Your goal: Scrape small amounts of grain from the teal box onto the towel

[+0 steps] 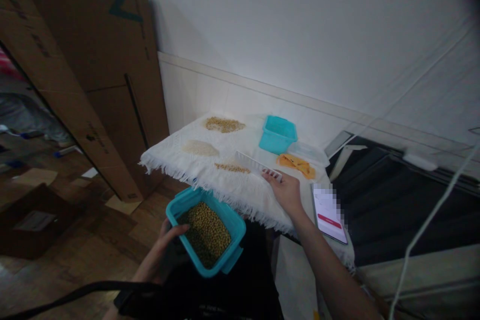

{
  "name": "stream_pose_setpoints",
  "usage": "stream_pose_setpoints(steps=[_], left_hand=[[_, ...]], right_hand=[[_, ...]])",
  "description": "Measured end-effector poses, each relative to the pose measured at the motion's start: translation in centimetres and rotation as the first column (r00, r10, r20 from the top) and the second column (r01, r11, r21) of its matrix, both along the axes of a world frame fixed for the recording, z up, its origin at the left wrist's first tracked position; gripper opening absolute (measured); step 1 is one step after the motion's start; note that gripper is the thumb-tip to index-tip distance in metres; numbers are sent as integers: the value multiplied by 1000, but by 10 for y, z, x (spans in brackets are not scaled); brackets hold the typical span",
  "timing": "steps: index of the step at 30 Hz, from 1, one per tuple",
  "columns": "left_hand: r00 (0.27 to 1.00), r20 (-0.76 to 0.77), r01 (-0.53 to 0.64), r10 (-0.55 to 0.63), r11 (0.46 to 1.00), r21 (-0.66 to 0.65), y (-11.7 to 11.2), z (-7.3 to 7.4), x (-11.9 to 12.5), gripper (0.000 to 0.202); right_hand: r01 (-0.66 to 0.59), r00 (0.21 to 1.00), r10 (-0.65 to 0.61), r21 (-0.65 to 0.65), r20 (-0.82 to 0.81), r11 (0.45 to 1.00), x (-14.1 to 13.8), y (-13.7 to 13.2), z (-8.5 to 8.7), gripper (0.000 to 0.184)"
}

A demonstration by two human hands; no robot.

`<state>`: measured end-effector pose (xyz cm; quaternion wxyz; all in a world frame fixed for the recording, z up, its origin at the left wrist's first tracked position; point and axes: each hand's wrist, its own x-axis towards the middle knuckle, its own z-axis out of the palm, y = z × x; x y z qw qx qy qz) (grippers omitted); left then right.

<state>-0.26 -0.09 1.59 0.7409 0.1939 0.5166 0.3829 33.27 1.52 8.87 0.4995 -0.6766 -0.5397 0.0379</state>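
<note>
My left hand (pixel 170 235) grips the left rim of a teal plastic container (pixel 237 227), thumb over the edge. Inside it lie yellow soybeans (pixel 208 227) and darker green beans along one side. The container is held just below the table's fringed front edge. My right hand (pixel 284 190) is closed on the near end of a long white plastic strip with a ridged side (pixel 257 164). The strip rests on or just above the cloth, beside a small line of soybeans (pixel 232 168). Farther back are a pale heap of grains (pixel 200 148) and a larger soybean heap (pixel 225 124).
A second teal container (pixel 278 135) stands at the back of the white tablecloth (pixel 180 160), near a clear lid (pixel 309 152) and an orange cloth (pixel 296 165). A phone (pixel 330 214) lies at the right edge. Large cardboard boxes (pixel 108 60) stand left; a white cable (pixel 423 230) hangs right.
</note>
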Motion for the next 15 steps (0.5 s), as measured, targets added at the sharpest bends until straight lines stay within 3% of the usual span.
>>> stream_pose_setpoints(steps=[8, 15], left_hand=[[996, 74, 49, -51, 998, 26, -7, 0, 3, 72], [978, 167, 110, -122, 991, 83, -13, 8, 0, 72]], right_hand=[[280, 927, -283, 49, 248, 959, -7, -39, -7, 52], [229, 867, -256, 113, 427, 967, -22, -45, -14, 57]])
